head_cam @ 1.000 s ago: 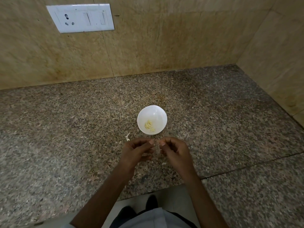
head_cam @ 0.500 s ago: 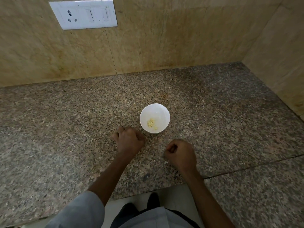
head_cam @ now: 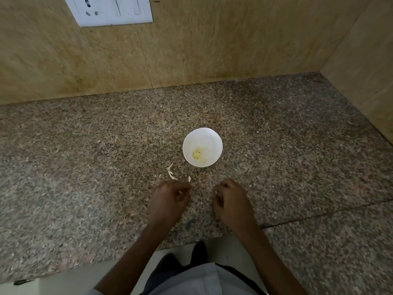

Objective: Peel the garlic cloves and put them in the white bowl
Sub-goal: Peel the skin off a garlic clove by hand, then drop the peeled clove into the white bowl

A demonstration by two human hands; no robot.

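Observation:
The white bowl (head_cam: 219, 143) stands on the granite counter and holds a few pale yellow peeled garlic pieces (head_cam: 197, 155). Just left of the bowl and nearer to me, thin white garlic skins (head_cam: 171, 173) lie scattered on the counter. My left hand (head_cam: 170, 199) hovers just below those skins with its fingers curled; a pale speck at its fingertips is too small to make out. My right hand (head_cam: 230, 201) is level with it, a hand's width to the right. Its curled fingers pinch a small pale garlic clove (head_cam: 216, 193), which is mostly hidden.
The granite counter (head_cam: 85, 156) spreads wide on both sides and meets tiled walls at the back and right. A white switch plate (head_cam: 112, 9) is mounted on the back wall. The counter's front edge (head_cam: 119, 255) runs just below my wrists.
My left hand went out to the skins left of the bowl, then drew back toward me, uncovering them. My right hand stayed almost still, fingers curled.

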